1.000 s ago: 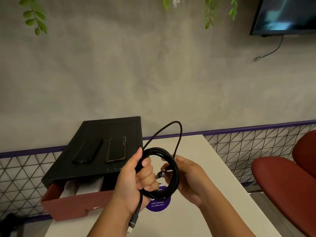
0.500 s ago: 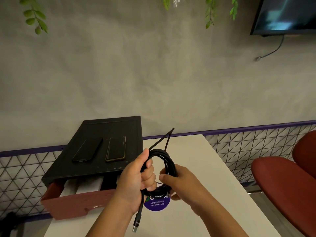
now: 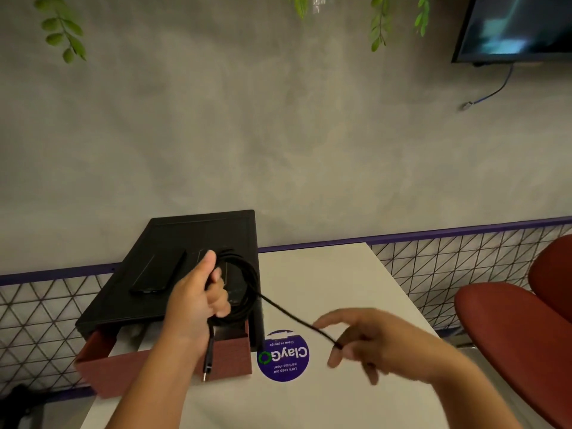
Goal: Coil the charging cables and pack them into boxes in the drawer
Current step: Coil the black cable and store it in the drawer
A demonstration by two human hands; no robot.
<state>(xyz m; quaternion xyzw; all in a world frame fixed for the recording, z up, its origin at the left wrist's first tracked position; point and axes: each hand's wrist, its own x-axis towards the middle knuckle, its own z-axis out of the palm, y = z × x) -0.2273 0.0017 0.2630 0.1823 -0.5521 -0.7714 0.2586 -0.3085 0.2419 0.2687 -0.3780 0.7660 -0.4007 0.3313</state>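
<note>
The right hand [image 3: 371, 346] pinches one free end of the single black charging cable [image 3: 247, 289] between thumb and forefinger, above the white table [image 3: 325, 274]. Its other fingers are loose. The left hand [image 3: 198, 301] clenches the cable's coil, and the plug end hangs below the fist. Beneath it, the open reddish-brown drawer [image 3: 161, 371] holds white boxes [image 3: 123, 346], whose count I cannot tell. Behind, two dark phones [image 3: 161, 277] lie on the flat black cabinet top [image 3: 201, 233].

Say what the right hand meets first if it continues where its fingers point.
Likely the red drawer, after passing over the purple sticker; the right hand points leftward, though its height is unclear.
</note>
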